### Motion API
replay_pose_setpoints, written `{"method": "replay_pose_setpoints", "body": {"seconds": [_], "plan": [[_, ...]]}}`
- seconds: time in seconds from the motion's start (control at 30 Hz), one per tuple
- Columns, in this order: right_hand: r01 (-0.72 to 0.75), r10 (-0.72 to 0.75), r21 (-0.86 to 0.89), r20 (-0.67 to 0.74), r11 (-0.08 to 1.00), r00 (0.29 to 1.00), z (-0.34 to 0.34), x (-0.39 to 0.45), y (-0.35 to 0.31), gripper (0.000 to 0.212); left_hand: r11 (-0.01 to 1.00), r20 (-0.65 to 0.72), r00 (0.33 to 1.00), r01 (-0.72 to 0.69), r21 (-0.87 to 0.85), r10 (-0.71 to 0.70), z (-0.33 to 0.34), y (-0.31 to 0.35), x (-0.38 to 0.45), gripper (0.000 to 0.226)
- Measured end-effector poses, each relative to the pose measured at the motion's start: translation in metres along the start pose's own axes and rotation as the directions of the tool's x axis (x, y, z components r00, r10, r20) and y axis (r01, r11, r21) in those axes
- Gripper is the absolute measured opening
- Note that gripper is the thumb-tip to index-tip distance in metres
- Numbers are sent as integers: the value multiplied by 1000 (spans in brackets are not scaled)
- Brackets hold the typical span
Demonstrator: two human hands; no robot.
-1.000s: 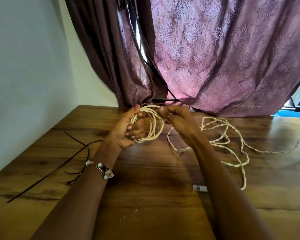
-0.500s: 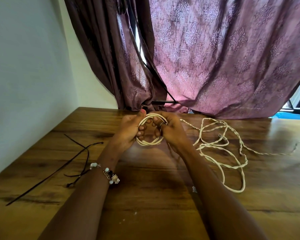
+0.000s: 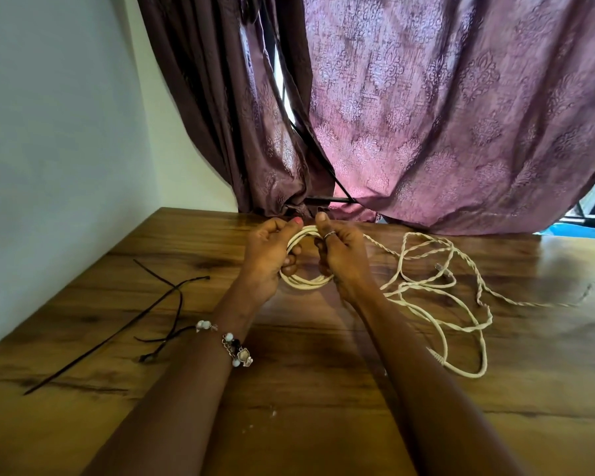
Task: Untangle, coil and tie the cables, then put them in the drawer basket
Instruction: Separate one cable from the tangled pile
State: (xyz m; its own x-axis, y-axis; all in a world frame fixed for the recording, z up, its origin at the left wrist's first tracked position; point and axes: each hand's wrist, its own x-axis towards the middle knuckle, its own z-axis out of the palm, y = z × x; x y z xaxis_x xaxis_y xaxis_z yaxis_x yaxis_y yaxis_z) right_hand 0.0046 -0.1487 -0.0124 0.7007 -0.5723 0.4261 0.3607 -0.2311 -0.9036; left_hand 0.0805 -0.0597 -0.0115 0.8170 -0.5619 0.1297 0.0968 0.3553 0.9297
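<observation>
Looks like a home rm: patterned mauve curtains (image 3: pixel 443 108) over a window, wood-grain desk (image 3: pixel 323 389) against a plain wall (image 3: pixel 55 132).

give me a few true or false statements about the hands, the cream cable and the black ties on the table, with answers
1. Both hands grip the coil of cream cable. True: the left hand and the right hand hold the coil from either side.
2. The whole cream cable is already coiled. False: a long loose length lies tangled on the table to the right.
3. Black ties lie on the table to the left of the arms. True.
4. A tie is already wrapped round the coil. False: no tie shows on it.
5. The bracelet is on the right wrist. False: it is on the left wrist.
</observation>
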Motion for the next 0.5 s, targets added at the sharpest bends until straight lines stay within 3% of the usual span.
{"method": "replay_pose_setpoints", "body": {"seconds": [0.2, 0.37, 0.5], "plan": [[46, -49, -124, -24, 991, 999, -3, 5, 13, 43, 992, -8, 1000, 25, 121, -25, 3, 0, -4, 25], [-105, 104, 23, 58, 994, 993, 4, 0, 6, 34, 989, -110, 990, -69, 132, 83, 4, 3, -11, 25], [-144, 142, 31, 67, 989, 988, 4, -5, 0, 17, 995, -135, 988, -59, 83, 70, 5, 2, -13, 24]]}}
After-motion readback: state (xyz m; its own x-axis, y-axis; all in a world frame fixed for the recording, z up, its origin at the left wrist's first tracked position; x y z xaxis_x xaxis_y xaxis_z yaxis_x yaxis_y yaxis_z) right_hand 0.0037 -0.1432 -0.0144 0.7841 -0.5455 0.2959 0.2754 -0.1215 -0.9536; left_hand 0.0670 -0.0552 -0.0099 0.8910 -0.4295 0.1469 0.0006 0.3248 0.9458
